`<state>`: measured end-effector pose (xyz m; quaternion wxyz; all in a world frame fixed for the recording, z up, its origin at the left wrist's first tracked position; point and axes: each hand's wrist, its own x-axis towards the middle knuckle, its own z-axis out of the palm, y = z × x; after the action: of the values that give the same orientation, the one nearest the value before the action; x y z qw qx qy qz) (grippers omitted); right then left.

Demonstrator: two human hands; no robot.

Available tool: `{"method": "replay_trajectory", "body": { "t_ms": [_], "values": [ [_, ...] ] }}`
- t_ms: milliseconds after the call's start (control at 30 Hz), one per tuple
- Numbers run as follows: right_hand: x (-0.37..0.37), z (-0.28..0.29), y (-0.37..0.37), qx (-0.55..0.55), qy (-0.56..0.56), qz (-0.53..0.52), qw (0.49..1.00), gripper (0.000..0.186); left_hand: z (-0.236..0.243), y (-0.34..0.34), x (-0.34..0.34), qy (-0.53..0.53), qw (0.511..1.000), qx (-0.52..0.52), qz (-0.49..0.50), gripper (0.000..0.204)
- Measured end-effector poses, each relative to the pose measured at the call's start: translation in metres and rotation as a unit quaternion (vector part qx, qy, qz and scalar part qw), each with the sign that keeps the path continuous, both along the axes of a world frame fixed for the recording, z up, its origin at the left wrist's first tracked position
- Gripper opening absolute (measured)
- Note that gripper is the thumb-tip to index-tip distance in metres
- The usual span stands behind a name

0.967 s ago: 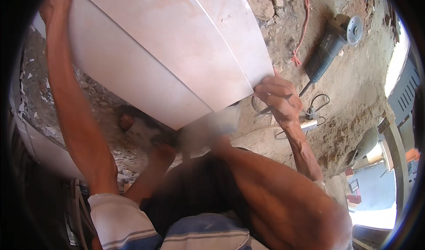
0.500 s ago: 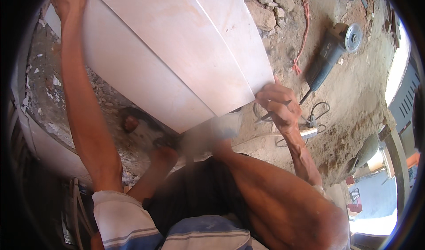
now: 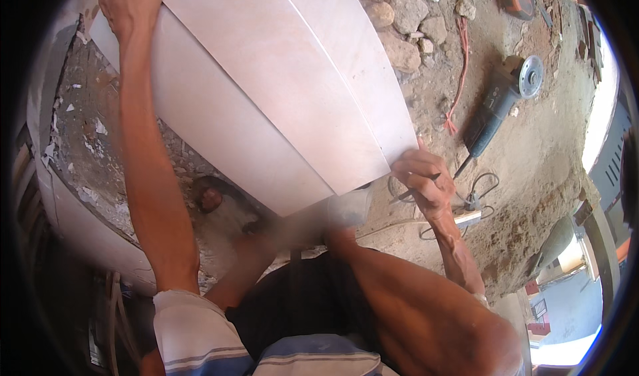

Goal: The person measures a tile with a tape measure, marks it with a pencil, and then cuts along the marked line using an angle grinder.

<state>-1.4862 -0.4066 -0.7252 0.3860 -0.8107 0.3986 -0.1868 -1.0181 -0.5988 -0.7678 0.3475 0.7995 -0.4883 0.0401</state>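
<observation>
Large pale pinkish tiles [image 3: 266, 90] lie overlapped in front of me, with a straight step running between the upper and lower faces and a thin white line nearer the right side. At the far left edge, my left hand [image 3: 133, 6] is closed over the tile's border, its fingertips partly hidden. My right hand [image 3: 426, 180] pinches the near right corner with bent fingers. A thin dark pencil-like stick [image 3: 435, 176] pokes out between those fingers; most of it is covered.
An angle grinder [image 3: 496, 103] lies on the dirt at right, near a reddish cord [image 3: 459, 76]. Stones [image 3: 403, 50] sit beyond the tiles, an orange-black tool [image 3: 516, 0] farther right. A power strip [image 3: 466, 219] with cables lies beside my right wrist. My feet are under the near edge.
The whole view has shifted, so tiles, hands and grinder appear slightly lower and to the right. Both hands keep their places on the tile edges.
</observation>
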Motion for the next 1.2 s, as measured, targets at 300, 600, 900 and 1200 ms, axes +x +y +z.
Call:
{"method": "replay_trajectory", "body": {
  "t_ms": [300, 600, 900, 1200],
  "values": [
    [-0.011, -0.003, 0.008, 0.035, -0.019, -0.010, 0.999, 0.029, 0.005, -0.002, -0.005, 0.077, 0.996, -0.030, -0.010, 0.036],
    [-0.003, 0.011, -0.007, 0.034, 0.005, 0.031, 0.999, 0.023, 0.008, -0.001, 0.000, 0.081, 0.996, -0.028, -0.013, 0.037],
    [-0.003, 0.008, -0.004, 0.017, 0.002, 0.026, 1.000, 0.024, 0.008, -0.002, 0.001, 0.081, 0.996, -0.028, -0.022, 0.040],
    [-0.008, 0.005, -0.004, 0.025, -0.003, 0.033, 0.999, 0.019, 0.008, 0.000, 0.000, 0.077, 0.996, -0.026, -0.027, 0.044]
  ]
}}
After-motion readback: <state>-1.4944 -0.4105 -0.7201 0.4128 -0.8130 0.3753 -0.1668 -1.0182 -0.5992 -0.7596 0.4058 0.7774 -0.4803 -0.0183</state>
